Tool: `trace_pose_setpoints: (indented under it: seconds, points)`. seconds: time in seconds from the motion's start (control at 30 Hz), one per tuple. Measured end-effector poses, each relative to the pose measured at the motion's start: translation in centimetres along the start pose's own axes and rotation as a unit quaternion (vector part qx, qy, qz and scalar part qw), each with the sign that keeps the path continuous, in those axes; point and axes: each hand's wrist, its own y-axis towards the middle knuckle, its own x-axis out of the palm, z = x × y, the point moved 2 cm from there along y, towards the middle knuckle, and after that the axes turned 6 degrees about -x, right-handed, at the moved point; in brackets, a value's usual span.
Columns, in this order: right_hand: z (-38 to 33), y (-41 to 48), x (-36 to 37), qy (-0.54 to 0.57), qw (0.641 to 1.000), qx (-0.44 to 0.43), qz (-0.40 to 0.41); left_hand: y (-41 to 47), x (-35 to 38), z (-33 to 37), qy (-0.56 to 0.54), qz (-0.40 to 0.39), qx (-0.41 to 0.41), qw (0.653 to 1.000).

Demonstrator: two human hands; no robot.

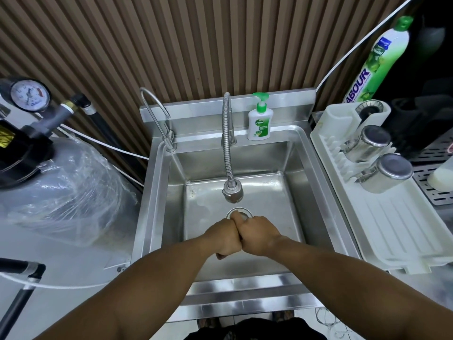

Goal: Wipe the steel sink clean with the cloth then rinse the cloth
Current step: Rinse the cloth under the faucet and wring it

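At 6 o'clock in the sink, left hand and right hand meet, fingers curled on nothing visible; no cloth shows, so wiping seems undone

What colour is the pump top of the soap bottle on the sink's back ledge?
The pump top is green, on a white soap bottle; head view.

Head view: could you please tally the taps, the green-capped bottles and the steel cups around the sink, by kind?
Taps: 2 (thin gooseneck tap, flexible hose tap)
Green-capped bottles: 2 (pump soap bottle, tall detergent bottle)
Steel cups: 2 (far cup, near cup)
Total: 6
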Motion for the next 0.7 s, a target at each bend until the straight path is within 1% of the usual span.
trace_pose_setpoints:
  seconds: [0.03, 0.1, 0.2, 0.27, 0.37, 0.47, 0.53, 0.6, 0.67, 0.7]
  points:
    - [0.0, 0.0, 0.1, -0.028, 0.999, -0.019, 0.007, 0.0, -0.1, 0.1, -0.009, -0.016, -0.003, 1.000]
    - [0.1, -0.1, 0.1, -0.069, 0.997, -0.042, -0.015, 0.2, 0.1, 0.1, -0.040, -0.038, -0.017, 0.998]
    - [0.5, -0.3, 0.4, -0.085, 0.995, -0.050, -0.029, 0.5, 0.8, 0.1, -0.082, -0.061, -0.032, 0.994]
    - [0.5, -0.5, 0.4, -0.090, 0.994, -0.056, -0.025, 0.4, 1.0, 0.2, -0.091, -0.083, -0.039, 0.992]
    - [0.7, -0.8, 0.8, -0.093, 0.994, -0.054, -0.022, 0.4, 1.1, 0.4, -0.122, -0.096, -0.048, 0.987]
    - [0.9, -0.7, 0.9, -0.116, 0.990, -0.077, 0.006, 0.4, 1.2, 0.3, -0.154, -0.105, -0.053, 0.981]
    - [1.0, -0.7, 1.0, -0.103, 0.992, -0.077, 0.004, 0.5, 1.2, 0.2, -0.164, -0.106, -0.055, 0.979]
    - [0.9, -0.6, 1.1, -0.087, 0.994, -0.062, -0.017, 0.4, 1.3, 0.0, -0.160, -0.097, -0.051, 0.981]
    - [0.1, -0.6, 0.5, -0.091, 0.994, -0.061, -0.022, 0.6, 1.5, -0.3, -0.138, -0.076, -0.031, 0.987]
    - [-0.1, -0.6, 0.2, -0.071, 0.997, -0.041, -0.015, 0.6, 1.5, -0.5, -0.113, -0.056, -0.017, 0.992]
